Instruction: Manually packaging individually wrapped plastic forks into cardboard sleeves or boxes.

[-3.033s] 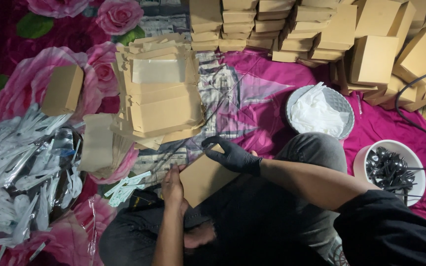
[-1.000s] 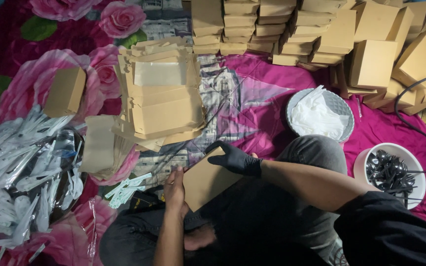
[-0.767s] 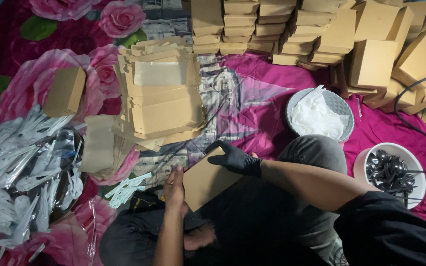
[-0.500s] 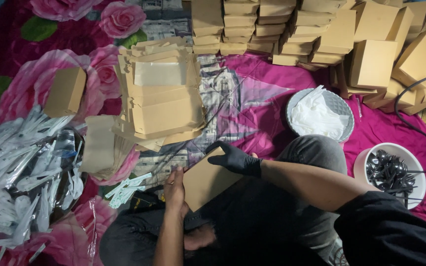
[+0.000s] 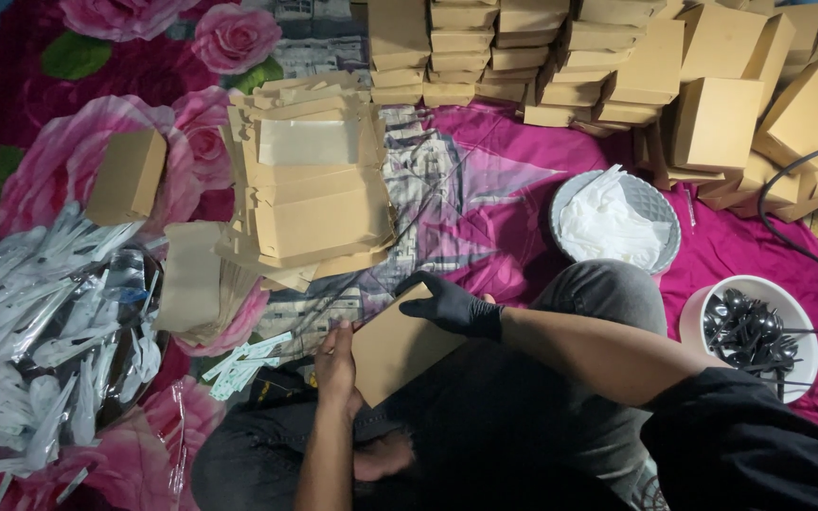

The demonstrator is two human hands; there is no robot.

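Brown cardboard, a flat folded box [image 5: 400, 345], is held over the lap between both hands. The bare left hand [image 5: 335, 352] is closed on its lower left edge, fingers curled round it, and the black-gloved right hand [image 5: 453, 308] is clamped over its upper right corner. The long axis of the box is tilted, running from low beside the left hand up toward the right hand, so the two hands sit at opposite ends and neither is clearly nearer.

Just beyond the left hand, small white packets [image 5: 250, 360] are seen on the floral blanket [image 5: 125, 57]. Further out, ahead of both hands, a loose stack of flattened boxes [image 5: 310, 185] is spread. To the left of the left hand, a heap of clear-wrapped cutlery [image 5: 30, 331] is piled. To the right of the right hand, a white bowl of dark utensils [image 5: 755, 331] is set, and past it a white basket of pale bags [image 5: 617, 222]. Farthest off, assembled brown boxes [image 5: 636, 57] are stacked in rows.
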